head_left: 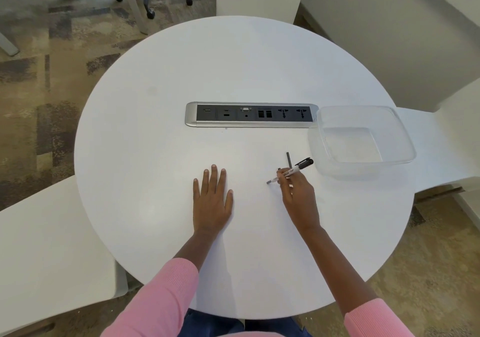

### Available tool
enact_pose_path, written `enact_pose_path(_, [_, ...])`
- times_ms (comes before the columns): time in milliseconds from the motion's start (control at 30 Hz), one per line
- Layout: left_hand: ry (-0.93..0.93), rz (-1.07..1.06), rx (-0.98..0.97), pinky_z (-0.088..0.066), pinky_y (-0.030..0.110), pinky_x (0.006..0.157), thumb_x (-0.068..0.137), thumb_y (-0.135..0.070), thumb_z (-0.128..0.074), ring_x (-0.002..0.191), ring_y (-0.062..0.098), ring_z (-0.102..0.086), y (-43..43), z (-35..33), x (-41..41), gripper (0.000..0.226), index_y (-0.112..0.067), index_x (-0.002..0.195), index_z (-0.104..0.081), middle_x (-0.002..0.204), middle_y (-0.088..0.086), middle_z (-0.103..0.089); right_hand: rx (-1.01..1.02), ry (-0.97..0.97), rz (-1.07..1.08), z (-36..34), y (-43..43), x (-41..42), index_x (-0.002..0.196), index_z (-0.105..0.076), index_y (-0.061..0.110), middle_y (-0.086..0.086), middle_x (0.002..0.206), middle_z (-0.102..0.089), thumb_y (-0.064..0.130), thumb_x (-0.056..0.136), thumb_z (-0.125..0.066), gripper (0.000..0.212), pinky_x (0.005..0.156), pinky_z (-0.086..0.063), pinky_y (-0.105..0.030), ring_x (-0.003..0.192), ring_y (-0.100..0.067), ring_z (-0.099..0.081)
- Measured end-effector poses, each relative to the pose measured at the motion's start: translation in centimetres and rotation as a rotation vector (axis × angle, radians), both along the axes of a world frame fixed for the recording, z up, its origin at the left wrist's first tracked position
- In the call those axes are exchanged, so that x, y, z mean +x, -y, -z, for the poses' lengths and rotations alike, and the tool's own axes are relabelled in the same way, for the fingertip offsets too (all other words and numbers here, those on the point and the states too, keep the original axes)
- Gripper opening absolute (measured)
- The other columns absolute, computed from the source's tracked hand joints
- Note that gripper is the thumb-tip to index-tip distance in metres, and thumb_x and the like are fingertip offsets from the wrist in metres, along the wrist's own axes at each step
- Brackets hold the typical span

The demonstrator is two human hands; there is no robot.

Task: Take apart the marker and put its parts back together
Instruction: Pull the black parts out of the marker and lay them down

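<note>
My right hand pinches a white-barrelled marker with a black cap, held at a slant low over the round white table. The cap end points up right toward the tub, and the grey end points down left. A thin black rod lies on the table just behind the marker, and a tiny dark piece sits beside my fingertips. My left hand lies flat on the table with fingers straight, well left of the marker, and holds nothing.
A clear plastic tub stands at the right, close to the marker. A silver and black socket strip is set into the table's middle. White chairs stand at the left, back and right of the table.
</note>
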State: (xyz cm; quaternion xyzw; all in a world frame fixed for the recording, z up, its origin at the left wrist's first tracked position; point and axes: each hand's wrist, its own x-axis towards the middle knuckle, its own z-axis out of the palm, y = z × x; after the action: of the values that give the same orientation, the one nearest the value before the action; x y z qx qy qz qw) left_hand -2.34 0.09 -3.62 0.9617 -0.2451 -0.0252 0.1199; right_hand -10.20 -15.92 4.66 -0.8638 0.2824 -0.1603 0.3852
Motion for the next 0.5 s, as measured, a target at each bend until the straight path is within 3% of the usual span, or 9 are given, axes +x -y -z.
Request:
enact_pose_path(67, [0.002, 0.000, 0.004, -0.013, 0.044, 0.108, 0.088, -0.032, -0.031, 0.132, 0.032, -0.041, 0.0, 0.0, 0.0, 0.055, -0.009, 0.137, -0.044, 0.146, 0.014, -0.041, -0.023, 0.009, -0.013, -0.5, 0.0, 0.2, 0.097, -0.060, 0.006, -0.009, 0.095, -0.066, 0.015, 0.093, -0.049, 0.015, 0.069, -0.050, -0.034, 0.078, -0.023, -0.063])
enact_pose_path(167, [0.000, -0.002, 0.006, -0.012, 0.043, 0.108, 0.088, -0.032, -0.031, 0.132, 0.032, -0.042, 0.0, -0.1, 0.0, 0.055, -0.009, 0.137, -0.043, 0.146, 0.014, -0.041, -0.020, 0.068, -0.018, -1.7, 0.2, 0.4, 0.096, -0.060, 0.005, -0.007, 0.095, -0.064, 0.015, 0.093, -0.048, 0.016, 0.069, -0.047, -0.024, 0.076, -0.015, -0.057])
enact_pose_path(333, [0.001, 0.001, 0.003, -0.012, 0.043, 0.108, 0.088, -0.032, -0.032, 0.132, 0.032, -0.041, 0.1, -0.1, 0.0, 0.055, -0.009, 0.137, -0.044, 0.145, 0.014, -0.041, 0.027, 0.160, 0.013, -4.6, 1.1, 1.6, 0.094, -0.058, 0.005, -0.008, 0.089, -0.061, 0.014, 0.094, -0.045, 0.016, 0.068, -0.046, -0.015, 0.076, -0.018, -0.059])
enact_pose_path(367, [0.002, 0.001, 0.004, -0.012, 0.043, 0.108, 0.088, -0.032, -0.032, 0.132, 0.032, -0.041, 0.0, -0.1, 0.0, 0.055, -0.009, 0.137, -0.044, 0.146, 0.014, -0.041, 0.036, 0.176, 0.019, -5.1, 1.3, 1.9, 0.093, -0.057, 0.005, -0.007, 0.088, -0.061, 0.015, 0.095, -0.044, 0.017, 0.069, -0.048, -0.016, 0.077, -0.019, -0.059])
enact_pose_path(500, [0.003, 0.001, -0.004, -0.012, 0.043, 0.109, 0.088, -0.032, -0.032, 0.133, 0.032, -0.041, 0.0, -0.1, 0.0, 0.055, -0.009, 0.138, -0.043, 0.146, 0.014, -0.040, 0.061, 0.242, 0.045, -6.9, 1.9, 3.1, 0.090, -0.057, 0.006, -0.008, 0.080, -0.061, 0.017, 0.096, -0.042, 0.019, 0.077, -0.054, -0.043, 0.078, -0.025, -0.062])
